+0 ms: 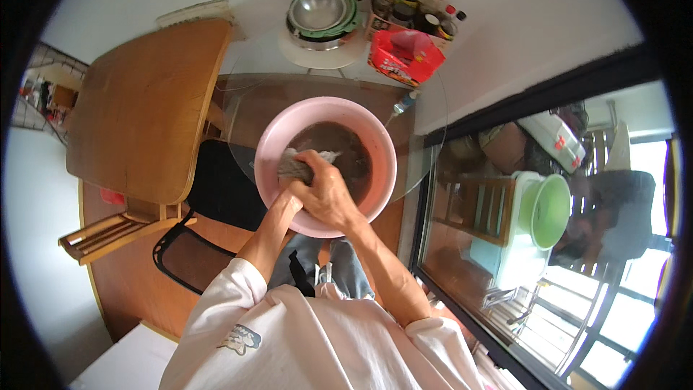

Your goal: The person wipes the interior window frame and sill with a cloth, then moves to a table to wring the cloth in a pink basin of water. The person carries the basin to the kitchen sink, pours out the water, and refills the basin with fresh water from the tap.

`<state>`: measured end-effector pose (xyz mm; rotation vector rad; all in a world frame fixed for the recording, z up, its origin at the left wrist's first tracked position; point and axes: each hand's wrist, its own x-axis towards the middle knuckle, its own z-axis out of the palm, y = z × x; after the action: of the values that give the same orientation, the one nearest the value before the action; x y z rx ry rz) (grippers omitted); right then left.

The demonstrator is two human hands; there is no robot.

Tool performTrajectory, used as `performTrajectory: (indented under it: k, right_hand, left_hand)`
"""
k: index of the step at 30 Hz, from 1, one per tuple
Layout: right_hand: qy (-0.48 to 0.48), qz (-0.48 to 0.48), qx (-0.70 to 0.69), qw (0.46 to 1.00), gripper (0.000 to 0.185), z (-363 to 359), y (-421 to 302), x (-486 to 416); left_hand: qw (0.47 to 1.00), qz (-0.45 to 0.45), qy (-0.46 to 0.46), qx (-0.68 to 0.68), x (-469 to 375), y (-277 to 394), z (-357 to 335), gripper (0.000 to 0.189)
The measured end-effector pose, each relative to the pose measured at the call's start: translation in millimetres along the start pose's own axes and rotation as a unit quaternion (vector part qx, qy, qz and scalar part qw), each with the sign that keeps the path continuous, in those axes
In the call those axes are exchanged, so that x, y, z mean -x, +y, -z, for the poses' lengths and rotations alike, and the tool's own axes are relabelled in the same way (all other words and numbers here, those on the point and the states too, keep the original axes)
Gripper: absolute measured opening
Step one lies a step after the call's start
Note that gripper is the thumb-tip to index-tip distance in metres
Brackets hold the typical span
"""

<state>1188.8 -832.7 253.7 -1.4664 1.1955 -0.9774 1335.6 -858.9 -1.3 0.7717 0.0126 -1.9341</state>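
Observation:
A pink plastic basin [265, 143] stands in front of me on a round glass table [427, 168], with dark, murky water [338, 138] in it. Over the basin's near left part, a wet grey cloth [294, 168] is bunched in my hands. My right hand [326, 184] grips it from above, fingers curled over its top edge. Lower and to the left, my left hand [297, 188] presses against the cloth's near side; its fingers are mostly hidden behind the cloth and my right hand. A pale, frothy-looking patch shows just beyond the knuckles.
Beyond the basin stand a cooker with a steel bowl [319, 8], a red plastic bag [407, 57] and several sauce bottles [409, 2]. A small bottle [405, 103] lies nearby. Left are a wooden folding table [149, 108] and black chair [227, 184]; right, a glass door [460, 260].

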Motion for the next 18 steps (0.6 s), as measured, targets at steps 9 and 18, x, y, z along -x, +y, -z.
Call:
performTrajectory:
  k: [9, 18]
  right_hand:
    - [0.078, -0.006, 0.07, 0.994, 0.047, -39, 57, 2]
    - [0.045, -0.166, 0.253, 0.952, 0.048, -8, 162, -7]
  left_hand:
    - [0.992, -0.068, 0.049, -0.093, 6, 25, 8, 0.037]
    - [0.791, -0.158, 0.315, -0.5, 40, 20, -75, 0.042]
